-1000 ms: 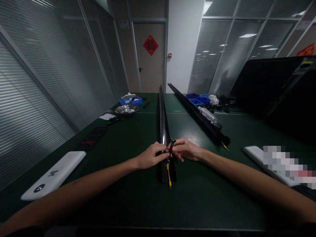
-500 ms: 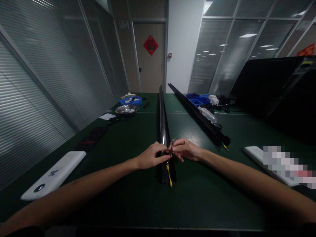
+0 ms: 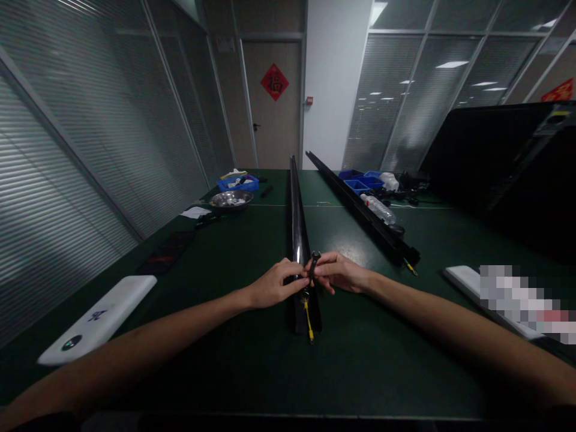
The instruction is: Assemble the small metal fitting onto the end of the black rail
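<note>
A long black rail (image 3: 295,210) lies lengthwise down the middle of the dark green table (image 3: 234,360), its near end in front of me. My left hand (image 3: 272,284) rests on the rail near that end, fingers curled and pinched against it. My right hand (image 3: 338,271) pinches a small black wrench (image 3: 313,264) held upright over the rail, its tip touching my left fingertips. A yellow cable (image 3: 307,318) hangs out of the rail's near end just below both hands.
A second black rail (image 3: 360,210) lies at an angle to the right, with a plastic bottle (image 3: 378,209) and blue bins (image 3: 360,180) beyond it. A white device (image 3: 99,318) sits at the left, a metal bowl (image 3: 231,199) far left, a large dark screen (image 3: 508,162) at the right.
The small wrench in my right hand has turned a little between frames. Both hands stay in the same place on the rail.
</note>
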`<state>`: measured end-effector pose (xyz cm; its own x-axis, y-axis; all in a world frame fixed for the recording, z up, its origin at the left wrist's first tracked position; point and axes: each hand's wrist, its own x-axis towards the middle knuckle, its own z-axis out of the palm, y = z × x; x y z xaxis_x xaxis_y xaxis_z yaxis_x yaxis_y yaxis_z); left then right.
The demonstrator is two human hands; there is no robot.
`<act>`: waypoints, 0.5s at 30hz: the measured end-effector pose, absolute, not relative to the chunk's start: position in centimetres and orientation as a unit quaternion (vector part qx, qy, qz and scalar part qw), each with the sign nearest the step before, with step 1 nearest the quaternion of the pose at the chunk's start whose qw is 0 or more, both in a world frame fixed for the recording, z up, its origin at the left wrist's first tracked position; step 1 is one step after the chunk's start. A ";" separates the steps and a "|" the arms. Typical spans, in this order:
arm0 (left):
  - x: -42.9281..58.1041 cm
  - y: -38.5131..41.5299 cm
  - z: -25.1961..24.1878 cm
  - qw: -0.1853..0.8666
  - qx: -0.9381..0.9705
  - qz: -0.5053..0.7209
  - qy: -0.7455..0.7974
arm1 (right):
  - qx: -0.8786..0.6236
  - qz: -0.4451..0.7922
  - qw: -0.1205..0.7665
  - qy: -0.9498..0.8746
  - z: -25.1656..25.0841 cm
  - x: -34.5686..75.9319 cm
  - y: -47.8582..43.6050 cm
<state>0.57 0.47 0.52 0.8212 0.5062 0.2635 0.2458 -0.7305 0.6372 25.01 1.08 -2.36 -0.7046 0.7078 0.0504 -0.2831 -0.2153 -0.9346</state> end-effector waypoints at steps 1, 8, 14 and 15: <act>0.6 0.4 0.5 0.303 0.904 0.218 0.209 | -0.200 0.753 0.329 -0.534 -2.3 25.0 1.1; 0.6 0.3 0.6 0.305 0.901 0.217 0.218 | -0.203 0.754 0.327 -0.532 -2.0 24.9 0.8; 0.6 0.6 0.3 0.302 0.904 0.223 0.204 | -0.207 0.754 0.329 -0.529 -2.5 25.0 1.2; 0.6 0.6 0.3 0.302 0.905 0.223 0.203 | -0.208 0.753 0.329 -0.530 -2.6 25.1 1.2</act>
